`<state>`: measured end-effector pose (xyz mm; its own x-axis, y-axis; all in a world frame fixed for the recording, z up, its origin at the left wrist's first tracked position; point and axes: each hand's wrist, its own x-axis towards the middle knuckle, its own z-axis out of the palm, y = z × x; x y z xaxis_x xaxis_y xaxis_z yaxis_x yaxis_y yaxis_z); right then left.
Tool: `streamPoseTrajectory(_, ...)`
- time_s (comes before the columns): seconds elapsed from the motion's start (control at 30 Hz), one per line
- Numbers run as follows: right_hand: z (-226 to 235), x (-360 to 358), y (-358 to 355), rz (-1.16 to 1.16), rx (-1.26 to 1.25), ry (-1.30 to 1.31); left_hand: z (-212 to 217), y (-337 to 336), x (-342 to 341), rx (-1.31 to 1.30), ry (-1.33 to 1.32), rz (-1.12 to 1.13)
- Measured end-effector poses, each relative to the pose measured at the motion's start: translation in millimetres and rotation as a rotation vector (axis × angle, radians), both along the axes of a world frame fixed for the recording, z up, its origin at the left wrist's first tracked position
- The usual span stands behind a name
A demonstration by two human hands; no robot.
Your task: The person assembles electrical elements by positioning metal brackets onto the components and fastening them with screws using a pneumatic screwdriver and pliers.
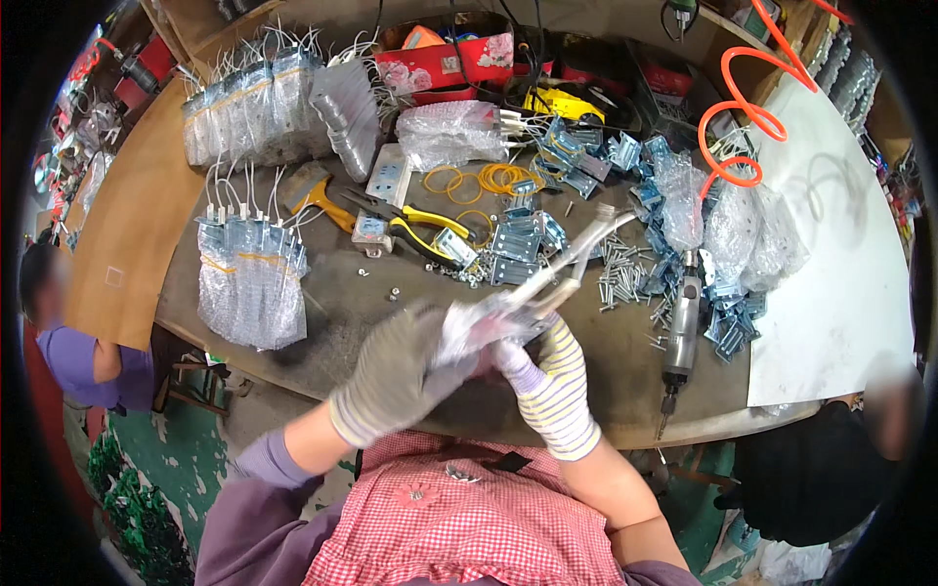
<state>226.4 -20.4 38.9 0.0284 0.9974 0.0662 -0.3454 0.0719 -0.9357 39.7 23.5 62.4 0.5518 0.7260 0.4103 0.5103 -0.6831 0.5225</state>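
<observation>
My left hand [396,366], in a grey knit glove, and my right hand [552,381], in a yellow-and-white striped glove, meet above the near edge of the workbench. Between them they hold a small clear plastic bag [479,327] with something light inside. A long silvery plier-like tool [567,264] runs from my hands up and to the right; my right hand appears to grip its handles. The motion is blurred, so the exact grip is unclear.
On the dark bench [342,303] lie bundles of bagged parts [249,278], yellow-handled pliers [415,230], rubber bands [479,181], metal brackets [518,239], loose screws [620,278] and an air screwdriver [681,337] on an orange coiled hose [733,117]. A white board [840,264] lies right. People stand at left and right.
</observation>
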Motion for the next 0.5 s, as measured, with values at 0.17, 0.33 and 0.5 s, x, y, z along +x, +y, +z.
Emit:
streamPoseTrajectory(0.17, 4, 22, 3, 0.148, 0.364, -0.757, -12, -17, -6, -0.487, -0.433, -0.089)
streamPoseTrajectory(0.33, -1, 24, 13, 0.268, 0.295, -0.846, -26, -6, 13, -0.609, -0.510, -0.189)
streamPoseTrajectory(0.5, 17, 106, 53, -0.159, 0.373, -1.542, -40, -22, 22, -1.086, -0.989, -0.080)
